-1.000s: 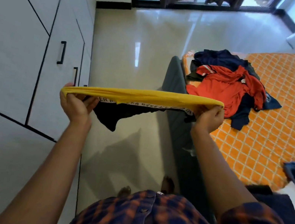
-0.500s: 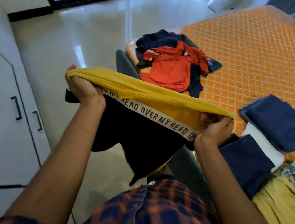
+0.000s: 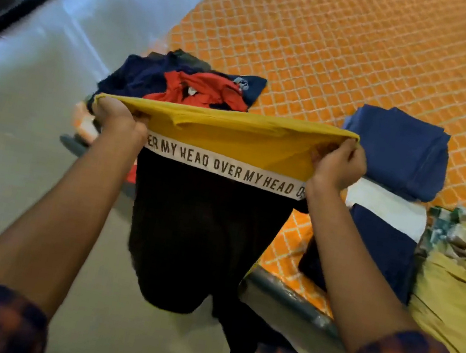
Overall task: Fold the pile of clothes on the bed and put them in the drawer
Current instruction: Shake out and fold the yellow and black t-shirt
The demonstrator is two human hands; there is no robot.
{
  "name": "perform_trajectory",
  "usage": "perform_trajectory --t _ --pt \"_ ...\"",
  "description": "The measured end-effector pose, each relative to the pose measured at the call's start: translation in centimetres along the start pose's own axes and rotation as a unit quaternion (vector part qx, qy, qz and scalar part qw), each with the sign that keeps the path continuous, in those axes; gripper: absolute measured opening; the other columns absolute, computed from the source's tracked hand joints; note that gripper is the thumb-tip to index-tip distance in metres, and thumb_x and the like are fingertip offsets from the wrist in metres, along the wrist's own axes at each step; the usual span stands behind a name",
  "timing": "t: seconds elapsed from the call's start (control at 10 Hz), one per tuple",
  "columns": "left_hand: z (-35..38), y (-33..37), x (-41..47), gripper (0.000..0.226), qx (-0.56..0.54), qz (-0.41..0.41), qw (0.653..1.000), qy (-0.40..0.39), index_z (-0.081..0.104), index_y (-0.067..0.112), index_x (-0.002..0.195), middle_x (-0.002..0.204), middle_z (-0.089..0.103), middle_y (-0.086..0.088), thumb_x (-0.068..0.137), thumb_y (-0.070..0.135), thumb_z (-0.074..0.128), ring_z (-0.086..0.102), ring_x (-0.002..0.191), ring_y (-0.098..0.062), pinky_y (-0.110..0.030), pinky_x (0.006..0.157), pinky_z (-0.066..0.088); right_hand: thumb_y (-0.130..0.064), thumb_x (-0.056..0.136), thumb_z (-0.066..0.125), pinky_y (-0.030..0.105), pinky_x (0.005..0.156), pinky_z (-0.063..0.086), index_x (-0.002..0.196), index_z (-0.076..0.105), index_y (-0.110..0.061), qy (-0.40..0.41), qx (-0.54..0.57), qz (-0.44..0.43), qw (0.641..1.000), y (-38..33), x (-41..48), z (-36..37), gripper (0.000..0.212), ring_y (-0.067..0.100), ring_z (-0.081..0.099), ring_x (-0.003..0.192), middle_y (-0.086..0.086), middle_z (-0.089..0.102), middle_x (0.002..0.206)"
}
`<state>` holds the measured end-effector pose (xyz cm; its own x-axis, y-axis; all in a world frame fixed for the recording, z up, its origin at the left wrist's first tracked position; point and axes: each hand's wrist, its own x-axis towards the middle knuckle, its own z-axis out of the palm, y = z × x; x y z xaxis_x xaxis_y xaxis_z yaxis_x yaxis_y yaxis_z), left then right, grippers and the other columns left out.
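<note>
Both hands (image 3: 118, 117) (image 3: 339, 165) grip our shirt (image 3: 230, 145) mid-fold; several folded clothes (image 3: 398, 154) done, pile (image 3: 191, 86) waiting (drawer unseen).

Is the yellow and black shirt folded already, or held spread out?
Spread: left hand and right hand grip the shirt at its top corners; the black part hangs.

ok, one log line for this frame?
phase: folding | left hand: grips shirt | right hand: grips shirt | shirt: hanging, stretched between hands | pile: on bed
</note>
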<state>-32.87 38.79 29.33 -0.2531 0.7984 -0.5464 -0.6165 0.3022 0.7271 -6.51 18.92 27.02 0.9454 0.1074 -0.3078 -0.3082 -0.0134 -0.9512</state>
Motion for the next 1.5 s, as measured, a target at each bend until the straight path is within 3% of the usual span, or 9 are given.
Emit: perform_trajectory --t 0.2,0.4,0.5,0.6,0.7,0.9,1.2,1.4,1.5 --pt "12.9 -6.2 11.8 0.04 0.258 -0.024 0.966 -0.013 0.041 0.016 0.147 0.139 0.051 -0.014 0.109 0.025 0.029 0.057 0.106 -0.031 -0.039 0.047 0.056 -0.027 0.104 0.054 0.037 0.048 0.054 0.057 0.047 -0.015 0.066 -0.071 0.01 0.995 4.0 13.1 10.8 0.049 0.027 0.057 0.05 0.006 0.05 0.052" --pt "17.5 -14.1 23.6 0.033 0.454 -0.035 0.887 -0.082 0.05 -0.005 0.121 0.139 0.05 -0.028 0.103 0.023 0.053 0.051 0.125 -0.044 -0.046 0.114 0.02 -0.036 0.106 0.048 0.033 0.051 0.028 0.059 0.036 -0.02 0.003 -0.351 -0.104 0.931 11.6 23.5 17.2 0.051 0.015 0.039 0.051 0.001 0.041 0.057" --pt "19.8 -20.1 34.1 0.042 0.359 -0.041 0.924 -0.122 0.042 0.006 0.142 0.143 0.044 -0.018 0.106 0.027 0.041 0.052 0.122 -0.038 -0.05 0.108 0.045 -0.033 0.107 0.045 0.033 0.051 0.022 0.059 0.031 -0.02 -0.01 -0.427 -0.122 0.896 16.1 28.3 18.8 0.051 0.012 0.03 0.049 -0.002 0.035 0.056" --pt "20.8 -21.9 37.3 0.048 0.39 0.018 0.918 -0.069 0.037 0.028 0.148 0.149 0.037 -0.003 0.104 0.046 0.037 0.053 0.117 -0.028 -0.04 0.071 0.062 -0.035 0.107 0.046 0.037 0.059 0.039 0.073 0.054 -0.022 -0.035 -0.467 -0.135 0.873 18.9 30.7 19.6 0.037 0.013 0.043 0.056 -0.001 0.049 0.065" --pt "20.1 -23.9 40.7 0.071 0.51 0.109 0.852 -0.051 0.024 0.031 0.156 0.158 0.025 -0.001 0.093 0.059 0.041 0.048 0.131 -0.025 -0.038 0.101 0.051 -0.044 0.099 0.059 0.038 0.084 0.049 0.138 0.055 -0.026 -0.079 -0.518 -0.083 0.847 21.9 31.9 19.7 0.043 0.021 0.063 0.102 0.002 0.064 0.125" --pt "16.5 -28.3 35.6 0.064 0.549 0.414 0.658 -0.306 0.035 0.016 0.149 0.157 0.031 -0.014 0.09 0.034 0.051 0.032 0.146 -0.026 -0.015 0.116 0.018 -0.061 0.082 0.072 0.048 0.105 0.045 0.145 0.046 -0.029 -0.045 -0.553 -0.075 0.828 25.3 30.8 13.8 0.076 0.03 0.048 0.132 0.006 0.047 0.145" --pt "15.0 -40.3 23.2 0.071 0.721 0.336 0.165 -0.583 0.013 0.047 0.156 0.169 0.003 0.002 0.094 0.065 0.044 -0.006 0.155 -0.027 -0.066 0.118 0.003 -0.015 0.096 0.054 0.033 0.077 0.048 0.103 0.072 -0.02 0.083 -0.371 -0.064 0.923 22.9 29.7 13.6 0.019 0.017 0.059 0.092 -0.008 0.063 0.093" --pt "18.5 -42.8 22.1 0.077 0.783 0.275 0.149 -0.537 0.01 0.051 0.154 0.169 -0.005 0.002 0.091 0.065 0.051 -0.007 0.154 -0.031 -0.074 0.114 0.003 -0.032 0.095 0.061 0.02 0.067 0.042 0.095 0.075 -0.023 0.053 -0.422 -0.178 0.888 20.2 27.8 14.0 0.017 0.008 0.061 0.077 -0.009 0.069 0.086" --pt "20.3 -42.5 21.9 0.062 0.742 0.201 0.353 -0.533 0.03 0.036 0.155 0.162 0.031 -0.002 0.097 0.041 0.052 0.026 0.149 -0.029 -0.059 0.119 0.019 -0.038 0.096 0.062 0.013 0.053 0.043 0.079 0.069 -0.019 -0.096 -0.455 -0.121 0.877 20.5 24.8 16.3 0.026 0.01 0.061 0.059 -0.006 0.063 0.067"
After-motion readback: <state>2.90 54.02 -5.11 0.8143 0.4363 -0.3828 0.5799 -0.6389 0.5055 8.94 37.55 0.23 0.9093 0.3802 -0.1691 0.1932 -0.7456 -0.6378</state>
